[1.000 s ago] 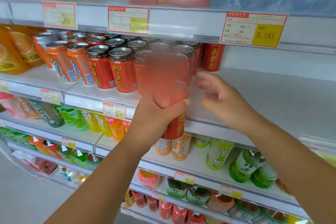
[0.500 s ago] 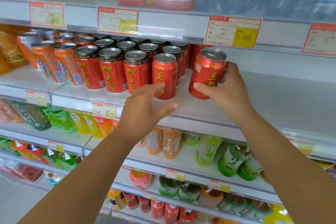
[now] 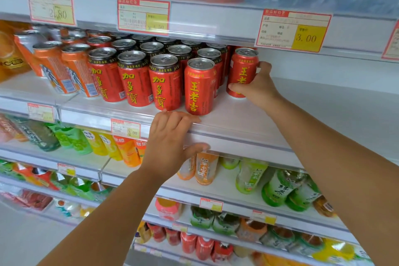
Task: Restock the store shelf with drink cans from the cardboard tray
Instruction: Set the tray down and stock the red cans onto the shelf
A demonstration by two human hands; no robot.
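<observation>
**A:** Orange cans [image 3: 54, 67] stand at the far left, about 9 o'clock in the view. What comes after them?

**B:** A block of red cans [image 3: 133, 77] with dark rims, in rows going back on the same shelf [image 3: 323, 119]. At 3 o'clock of this block stands the front can [image 3: 199, 86], red with yellow letters, upright at the shelf edge.

**A:** And the left hand [image 3: 170, 147]?

**B:** It is at 6 o'clock of the front can. It is released and grasps nothing. The fingers lie on the shelf edge and the thumb is against the front strip below.

**A:** Where is the can of the task?

**B:** The held can [image 3: 243, 71] is at 2 o'clock of the front can, just beside the back rows. The right hand [image 3: 259, 86] is grasping it from its right side, with fingers around the lower half. It is upright, with the base down at the shelf board. Whether it fully stands, I cannot tell.

**A:** And more to the right?

**B:** Bare white shelf, and at 12 o'clock of it a price tag [image 3: 293, 31] showing 3.00.
</observation>
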